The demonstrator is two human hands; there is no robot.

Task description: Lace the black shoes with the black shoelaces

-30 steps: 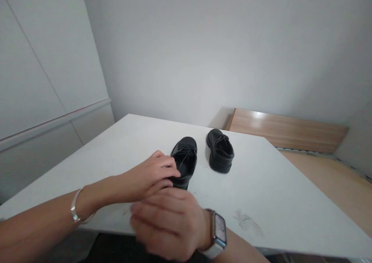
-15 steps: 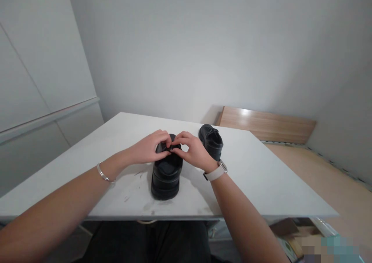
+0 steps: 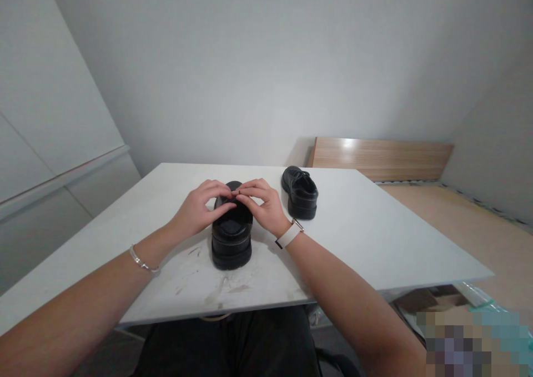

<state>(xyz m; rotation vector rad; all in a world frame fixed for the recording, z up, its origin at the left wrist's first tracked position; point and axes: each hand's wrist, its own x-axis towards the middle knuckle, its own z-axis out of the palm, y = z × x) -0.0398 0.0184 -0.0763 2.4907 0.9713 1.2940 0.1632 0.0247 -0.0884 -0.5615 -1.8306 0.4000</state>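
A black shoe (image 3: 231, 244) stands upright on the white table, its heel toward me and its toe pointing away. Over its lacing my left hand (image 3: 197, 206) and my right hand (image 3: 264, 205) meet, fingertips almost touching. Both are closed in a pinch on the shoelace, of which only a small dark bit shows between the fingers. My hands cover most of the tongue and lacing, while the opening and heel are in plain sight. To the right stands a second black shoe (image 3: 303, 205), with its laces on; neither hand touches it.
Dark smudges mark the white table (image 3: 353, 238) around the near shoe. A wooden board (image 3: 383, 157) and a beige surface (image 3: 441, 216) lie beyond its right side. White panels (image 3: 62, 116) rise at the left. Part of the lower right corner is pixelated.
My view has shifted a little, so the shoes appear higher and further left. Both hands stay over the lacing of the near shoe, with their fingers slightly changed in pose.
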